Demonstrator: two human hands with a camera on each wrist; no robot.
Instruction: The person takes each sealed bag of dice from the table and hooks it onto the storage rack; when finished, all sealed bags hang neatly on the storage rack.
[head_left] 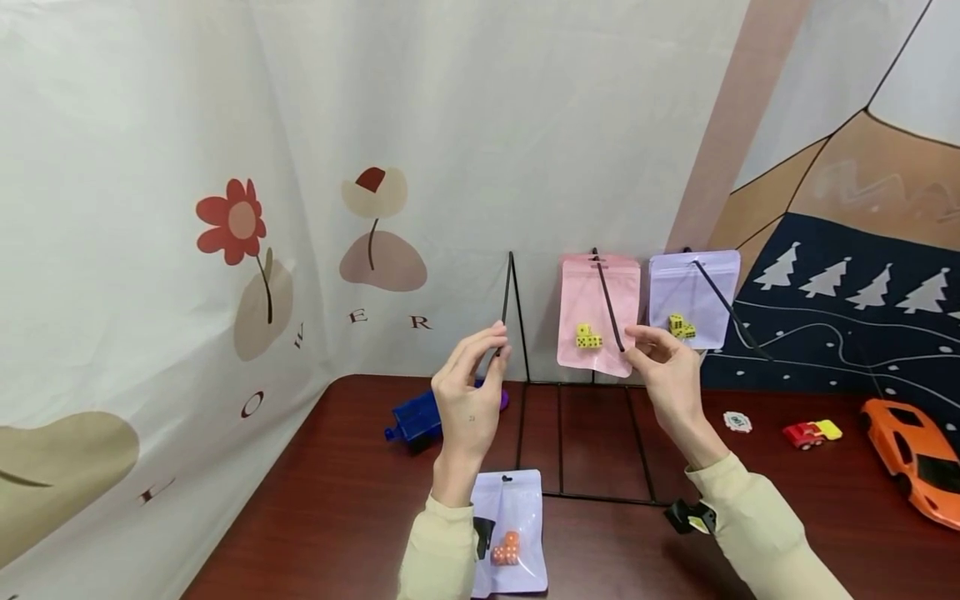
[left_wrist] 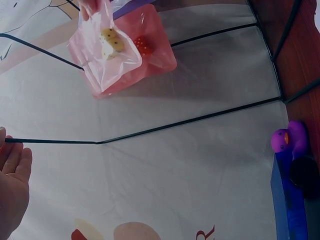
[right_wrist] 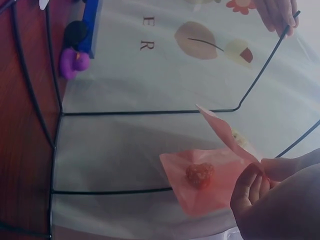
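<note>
My left hand pinches the front end of the left hook of a black wire rack; no bag hangs on that hook. My right hand pinches the lower right edge of a pink zip bag with yellow dice in it. This bag hangs on the middle hook. Behind it, a second pink bag holding red dice shows in the left wrist view. On the right hook hangs a lilac bag with yellow dice.
A lilac bag with orange dice lies at the table's front, partly behind my left sleeve. Behind the left hand stand a blue toy and a purple duck. Toward the right are a white chip, a small red-and-yellow truck and an orange car.
</note>
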